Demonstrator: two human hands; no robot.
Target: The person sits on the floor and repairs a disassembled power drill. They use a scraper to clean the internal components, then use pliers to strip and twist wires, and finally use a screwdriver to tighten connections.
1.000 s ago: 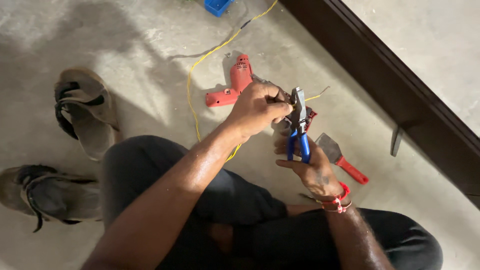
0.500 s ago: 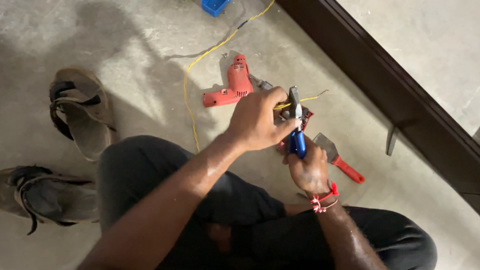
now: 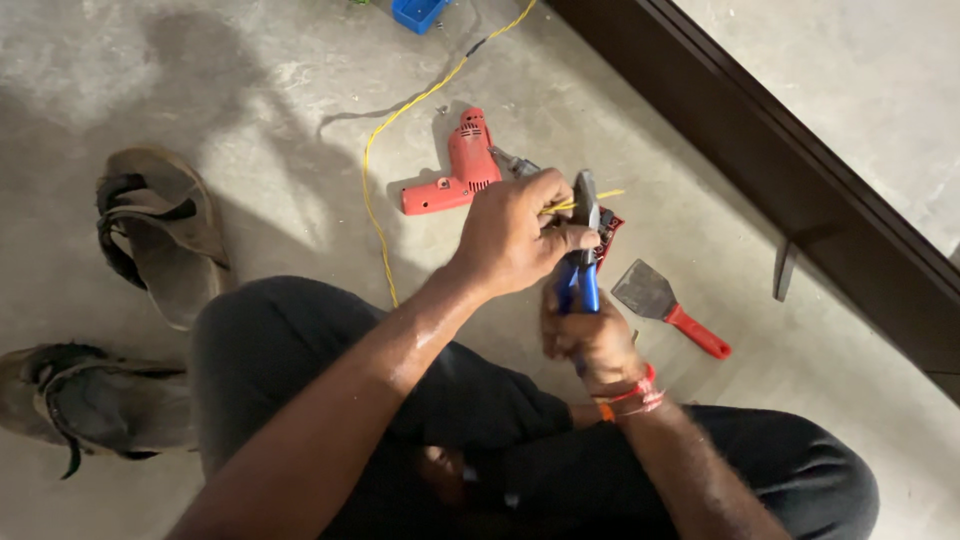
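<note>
Pliers (image 3: 583, 262) upright in right hand (image 3: 590, 340), left hand (image 3: 515, 235) pinching wire (image 3: 590, 199).

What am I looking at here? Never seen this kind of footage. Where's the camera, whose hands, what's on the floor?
There is no machine: a person sits cross-legged on a concrete floor and works with bare hands. The one picture comes from a camera on that person's head, looking down, so the arms enter from the bottom edge.

The right hand, with red threads at the wrist, grips the blue handles of a pair of pliers. The left hand pinches a yellow wire at the plier head; a red part sits just behind, too hidden to identify.

On the floor: a red drill beyond the hands, a scraper with a red handle to the right, two worn sandals at left, a blue box at the top edge. A dark frame runs along the right.
</note>
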